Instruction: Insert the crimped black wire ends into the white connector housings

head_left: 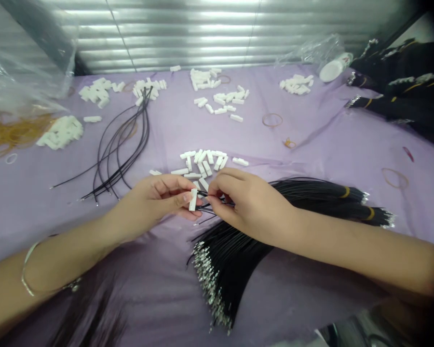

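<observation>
The white connector (pixel 193 199) sat pinched in your left hand (pixel 161 197), while your right hand (pixel 240 200) gripped thin black wires (pixel 207 209) just beside it, with loose white pieces (pixel 207 168) beyond and a black wire bundle (pixel 244 255) nearer you on the purple-covered counter (pixel 217 132).

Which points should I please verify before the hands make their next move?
1. White connector gripped by the left hand: ok, between thumb and fingers.
2. Black wires held by the right hand: ok, close to the connector.
3. Wire ends seated in the connector: cannot tell, too small.
4. Spare connectors nearby: ok, scattered just beyond the hands.
5. Large wire bundle fully visible: not ok, the right forearm crosses in front.
</observation>
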The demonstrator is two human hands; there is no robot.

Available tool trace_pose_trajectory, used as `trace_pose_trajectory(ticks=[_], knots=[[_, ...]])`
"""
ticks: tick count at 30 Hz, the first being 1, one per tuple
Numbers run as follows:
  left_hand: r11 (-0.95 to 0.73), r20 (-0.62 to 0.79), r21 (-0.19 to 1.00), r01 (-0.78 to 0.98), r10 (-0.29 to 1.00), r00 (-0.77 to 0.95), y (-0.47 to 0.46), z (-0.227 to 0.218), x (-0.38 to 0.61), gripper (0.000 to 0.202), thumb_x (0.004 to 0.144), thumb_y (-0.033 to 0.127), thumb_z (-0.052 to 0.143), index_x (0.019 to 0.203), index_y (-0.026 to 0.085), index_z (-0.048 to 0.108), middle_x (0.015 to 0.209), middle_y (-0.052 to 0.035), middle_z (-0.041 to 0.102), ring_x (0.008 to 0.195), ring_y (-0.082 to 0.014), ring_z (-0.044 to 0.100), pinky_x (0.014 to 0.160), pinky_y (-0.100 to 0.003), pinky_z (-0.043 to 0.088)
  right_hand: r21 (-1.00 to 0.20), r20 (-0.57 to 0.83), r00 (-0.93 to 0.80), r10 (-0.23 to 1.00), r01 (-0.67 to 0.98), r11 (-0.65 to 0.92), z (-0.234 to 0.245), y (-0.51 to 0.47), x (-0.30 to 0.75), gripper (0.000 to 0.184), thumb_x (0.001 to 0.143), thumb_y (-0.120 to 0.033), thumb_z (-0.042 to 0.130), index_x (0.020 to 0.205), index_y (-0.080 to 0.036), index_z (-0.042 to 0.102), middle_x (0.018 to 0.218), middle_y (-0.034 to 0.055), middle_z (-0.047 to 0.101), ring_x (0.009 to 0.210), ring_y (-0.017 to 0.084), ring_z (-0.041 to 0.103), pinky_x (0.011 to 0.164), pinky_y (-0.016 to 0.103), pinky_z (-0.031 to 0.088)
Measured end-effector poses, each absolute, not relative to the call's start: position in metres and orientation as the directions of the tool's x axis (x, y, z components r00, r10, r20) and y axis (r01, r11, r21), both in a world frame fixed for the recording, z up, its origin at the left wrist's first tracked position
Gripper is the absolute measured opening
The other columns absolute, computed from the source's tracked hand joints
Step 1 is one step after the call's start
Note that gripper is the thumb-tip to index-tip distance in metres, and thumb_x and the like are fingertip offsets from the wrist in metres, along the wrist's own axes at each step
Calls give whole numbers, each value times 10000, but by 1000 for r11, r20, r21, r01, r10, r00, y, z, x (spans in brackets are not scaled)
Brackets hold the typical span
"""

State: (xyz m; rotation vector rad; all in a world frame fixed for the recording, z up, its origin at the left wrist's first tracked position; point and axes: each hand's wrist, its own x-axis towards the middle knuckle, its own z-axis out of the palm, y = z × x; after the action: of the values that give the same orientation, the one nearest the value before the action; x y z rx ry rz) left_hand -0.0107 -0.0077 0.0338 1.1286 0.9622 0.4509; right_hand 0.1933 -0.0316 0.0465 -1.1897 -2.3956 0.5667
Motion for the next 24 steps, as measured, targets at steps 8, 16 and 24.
trace_pose_trajectory(ticks=[8, 16, 24], knots=[[358, -414, 910, 210, 738, 533, -8, 40, -8, 86, 805, 229, 659, 842, 153, 642, 769, 13, 698, 708, -114, 696, 706, -178, 573, -714, 48, -463, 885, 604, 355, 50, -30, 192, 121, 818, -107, 495, 717, -144, 549, 648, -19, 505, 606, 84, 423, 584, 212, 315], [326, -372, 927, 184, 745, 554, -9, 35, -8, 115, 818, 223, 652, 923, 175, 656, 817, 30, 714, 738, -96, 701, 743, -154, 568, -700, -57, -421, 905, 664, 264, 47, -30, 184, 141, 846, -165, 480, 707, -146, 490, 632, -22, 460, 565, 78, 368, 554, 224, 275], [315, -372, 928, 200, 747, 551, -11, 37, -7, 110, 819, 210, 650, 922, 174, 664, 840, 17, 733, 713, -102, 706, 730, -152, 569, -699, 76, -508, 858, 586, 409, 43, -29, 187, 149, 814, -122, 533, 695, -151, 448, 659, -16, 453, 619, 87, 409, 579, 210, 304]])
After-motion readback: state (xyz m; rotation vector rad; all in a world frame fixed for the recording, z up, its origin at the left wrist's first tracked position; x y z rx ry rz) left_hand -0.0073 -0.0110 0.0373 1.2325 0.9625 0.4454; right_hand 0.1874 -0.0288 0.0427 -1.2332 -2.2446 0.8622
